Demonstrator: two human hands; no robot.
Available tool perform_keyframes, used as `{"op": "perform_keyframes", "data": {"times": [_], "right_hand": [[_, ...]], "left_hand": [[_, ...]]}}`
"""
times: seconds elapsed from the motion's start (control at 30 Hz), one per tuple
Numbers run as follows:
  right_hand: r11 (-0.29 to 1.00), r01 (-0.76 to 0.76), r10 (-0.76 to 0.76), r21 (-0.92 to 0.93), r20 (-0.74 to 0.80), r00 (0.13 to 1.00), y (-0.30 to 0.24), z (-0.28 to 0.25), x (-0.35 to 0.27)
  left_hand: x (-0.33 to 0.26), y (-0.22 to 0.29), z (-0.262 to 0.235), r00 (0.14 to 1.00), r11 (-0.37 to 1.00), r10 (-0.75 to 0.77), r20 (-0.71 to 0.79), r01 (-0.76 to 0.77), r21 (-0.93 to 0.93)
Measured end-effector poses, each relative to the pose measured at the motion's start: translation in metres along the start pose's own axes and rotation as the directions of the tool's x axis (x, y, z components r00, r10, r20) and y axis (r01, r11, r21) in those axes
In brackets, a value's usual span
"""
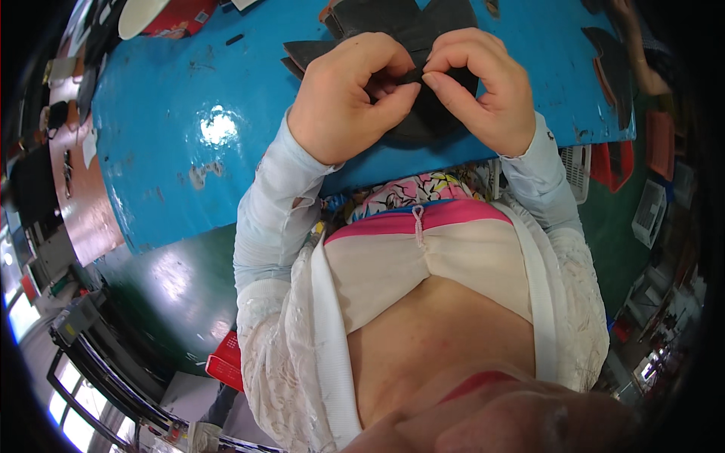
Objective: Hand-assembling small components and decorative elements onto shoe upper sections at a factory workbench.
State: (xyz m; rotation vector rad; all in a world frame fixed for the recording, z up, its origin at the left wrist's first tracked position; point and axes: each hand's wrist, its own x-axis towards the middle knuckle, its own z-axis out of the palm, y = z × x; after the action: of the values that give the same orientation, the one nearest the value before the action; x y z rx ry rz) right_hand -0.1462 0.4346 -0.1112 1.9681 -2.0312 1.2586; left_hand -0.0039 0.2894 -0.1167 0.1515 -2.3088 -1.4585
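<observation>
Dark grey, leather-like cut pieces (374,16) lie in a fanned pile at the far edge of the view on the blue table (166,143). My left hand (343,102) is closed, its thumb and fingertips pinching a dark leather-like piece (423,124) at the near side of the pile. Almost touching it, my right hand (491,94) pinches the same piece between thumb and forefinger. Both hands partly cover the piece, so its full shape is hidden. Whether something small sits between the fingertips cannot be seen.
A red tub with a pale rim (143,16) stands far left, near a small dark strip (235,38). More dark pieces (610,68) lie at the right edge, beside another person's arm (642,64). Red (615,162) and white baskets (649,214) stand beyond the table's right edge.
</observation>
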Motion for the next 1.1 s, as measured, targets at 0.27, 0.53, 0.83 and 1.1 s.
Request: {"op": "perform_keyframes", "data": {"times": [0.27, 0.53, 0.83, 1.1], "right_hand": [[0.956, -0.134, 0.166, 0.262, -0.104, 0.981, 0.003, 0.016, -0.004], [0.865, -0.268, 0.330, 0.424, -0.080, 0.941, 0.002, 0.026, -0.009], [0.768, -0.348, 0.437, 0.538, -0.042, 0.899, 0.001, 0.021, -0.013], [0.785, -0.346, 0.384, 0.514, 0.034, 0.923, -0.001, 0.016, -0.013]], "left_hand": [[-0.001, 0.001, 0.008, 0.969, 0.842, -0.244, -0.039, 0.192, -0.505], [0.001, -0.003, 0.015, 0.983, 0.935, -0.153, -0.100, 0.111, -0.338], [-0.002, 0.001, 0.024, 0.960, 0.913, -0.195, -0.202, 0.103, -0.394], [-0.001, -0.001, 0.017, 0.964, 0.869, -0.206, -0.170, 0.100, -0.484]]}}
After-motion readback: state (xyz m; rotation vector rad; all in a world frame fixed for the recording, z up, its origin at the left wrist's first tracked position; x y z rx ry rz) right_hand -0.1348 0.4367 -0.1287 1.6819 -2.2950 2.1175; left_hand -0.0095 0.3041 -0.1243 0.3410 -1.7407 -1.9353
